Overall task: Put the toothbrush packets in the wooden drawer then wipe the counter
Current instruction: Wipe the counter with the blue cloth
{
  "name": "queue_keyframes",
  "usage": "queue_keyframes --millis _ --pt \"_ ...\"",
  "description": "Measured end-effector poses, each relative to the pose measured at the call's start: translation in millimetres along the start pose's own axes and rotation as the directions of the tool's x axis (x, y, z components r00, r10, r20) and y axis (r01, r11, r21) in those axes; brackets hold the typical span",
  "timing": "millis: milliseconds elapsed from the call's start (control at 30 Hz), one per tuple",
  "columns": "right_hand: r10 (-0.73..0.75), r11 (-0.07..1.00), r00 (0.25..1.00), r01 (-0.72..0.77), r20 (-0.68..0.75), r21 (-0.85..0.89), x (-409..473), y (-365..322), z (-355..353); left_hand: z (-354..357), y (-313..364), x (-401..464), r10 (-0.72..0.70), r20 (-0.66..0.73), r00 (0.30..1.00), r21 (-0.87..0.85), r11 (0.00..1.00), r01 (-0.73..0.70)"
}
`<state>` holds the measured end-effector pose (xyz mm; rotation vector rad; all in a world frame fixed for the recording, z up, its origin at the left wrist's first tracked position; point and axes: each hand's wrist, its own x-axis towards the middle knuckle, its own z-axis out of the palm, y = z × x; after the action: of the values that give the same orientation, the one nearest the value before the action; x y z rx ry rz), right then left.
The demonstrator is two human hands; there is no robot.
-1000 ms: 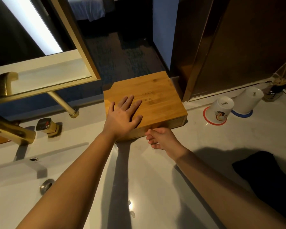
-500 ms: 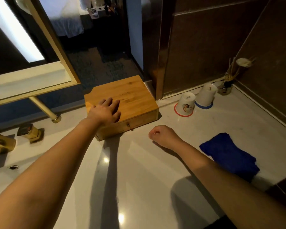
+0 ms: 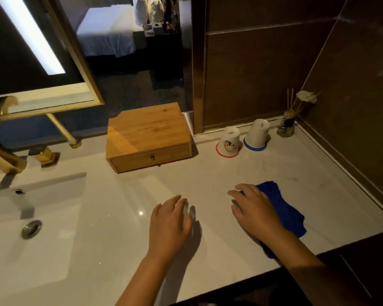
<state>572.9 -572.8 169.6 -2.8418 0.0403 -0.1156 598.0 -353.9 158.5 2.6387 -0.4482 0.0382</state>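
The right hand (image 3: 255,212) lies flat, fingers spread, on the blue cloth (image 3: 283,208). The left hand (image 3: 169,225), loosely open and perhaps hovering, is over the white counter (image 3: 124,208). Behind, the wooden drawer (image 3: 149,156) sits closed.

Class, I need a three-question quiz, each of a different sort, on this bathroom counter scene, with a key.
1. True or false: the drawer of the bamboo wooden drawer box is shut.
2. Which hand lies on the dark blue cloth: A left hand, B right hand?
3. How many upturned white cups stand on the white marble counter?

Key: 1 true. 2 B. 3 two: the cup on a red ring and the cup on a blue ring.
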Motion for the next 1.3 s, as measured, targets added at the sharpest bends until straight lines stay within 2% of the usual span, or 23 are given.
queue_keyframes --millis 133,300,400,533,733,833,967,1067,1200,1300 --pt "-0.027 1.000 0.999 0.027 0.024 0.010 -23 43 -17 39 37 -34 -0.034 0.033 0.999 0.059 0.998 0.032" --pt "-0.127 0.987 0.946 0.149 0.299 -0.054 -31 88 -24 70 62 -54 -0.207 0.195 0.959 0.196 0.966 0.169" --pt "-0.187 0.969 0.888 0.237 0.420 -0.071 -27 105 -22 77 66 -56 -0.253 0.180 0.951 0.198 0.956 0.217" --pt "-0.163 0.967 0.825 0.241 0.541 -0.076 -23 117 -15 83 64 -61 -0.249 0.151 0.957 0.213 0.953 0.214" --pt "-0.178 0.967 0.852 0.243 0.492 -0.071 -24 112 -12 83 65 -61 -0.262 0.156 0.952 0.204 0.952 0.228" --pt "-0.191 0.967 0.889 0.244 0.417 -0.078 -29 106 -10 84 65 -61 -0.268 0.154 0.951 0.210 0.949 0.233" --pt "-0.278 0.957 0.934 0.290 0.226 -0.023 -44 97 -1 84 66 -62 -0.264 0.135 0.955 0.195 0.952 0.236" --pt "-0.279 0.955 0.942 0.293 0.187 -0.048 -51 90 0 84 67 -62 -0.266 0.137 0.954 0.196 0.952 0.237" --pt "-0.175 0.980 0.970 0.154 0.169 0.129 -50 81 -4 79 67 -60 -0.269 0.187 0.945 0.193 0.953 0.233" --pt "-0.142 0.954 0.981 0.100 0.134 0.281 -47 71 -16 69 66 -53 -0.271 0.258 0.928 0.173 0.957 0.231"
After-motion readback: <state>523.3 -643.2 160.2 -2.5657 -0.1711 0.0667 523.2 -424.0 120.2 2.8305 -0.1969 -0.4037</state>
